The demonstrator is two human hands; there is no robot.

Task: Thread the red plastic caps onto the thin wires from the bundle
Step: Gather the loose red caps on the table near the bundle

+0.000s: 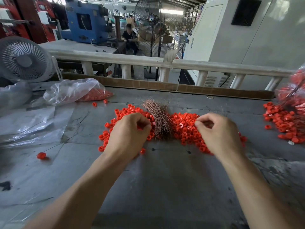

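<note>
While both hands work low over the heap of red caps [186,128] on the grey table [165,179], the wire bundle [158,119] lies between them, its long axis running away from the person and its far end fanned out. The left hand [130,133] is nearer it, fingers curled, perhaps on a cap, though I cannot tell; the right hand [217,131] pinches fingertips together, probably on a wire too fine to see. No writing is legible.
</note>
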